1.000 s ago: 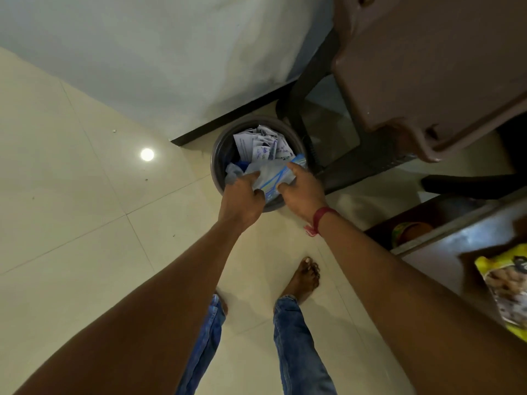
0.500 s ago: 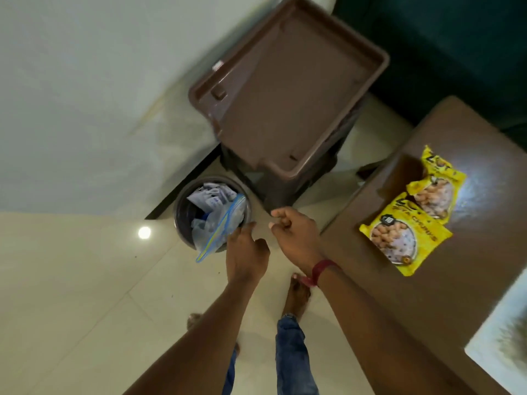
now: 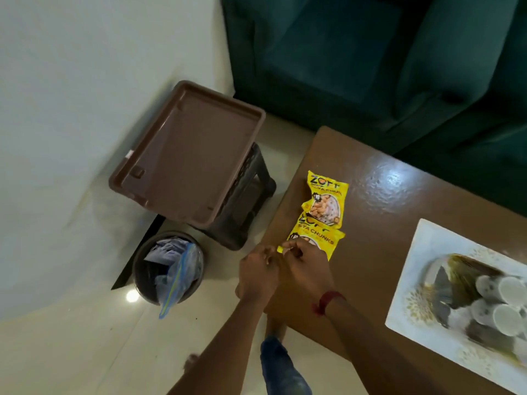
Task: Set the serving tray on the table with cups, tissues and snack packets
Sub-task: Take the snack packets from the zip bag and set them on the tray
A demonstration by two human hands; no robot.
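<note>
Two yellow snack packets lie on the brown table, the far packet overlapping the near packet. My right hand pinches the near packet's left corner at the table's edge. My left hand sits right beside it with curled fingers; whether it touches the packet is unclear. At the right of the table a white patterned serving tray carries a stack of cups lying in a plastic sleeve. No tissues are in view.
An empty brown tray rests on a dark stool by the wall. A round waste bin with a plastic bag hanging out stands on the floor to its left. A green sofa lies behind the table.
Both hands let go of the plastic bag at the bin and moved right to the table, where they now meet at the near snack packet. The view swung to the table.
</note>
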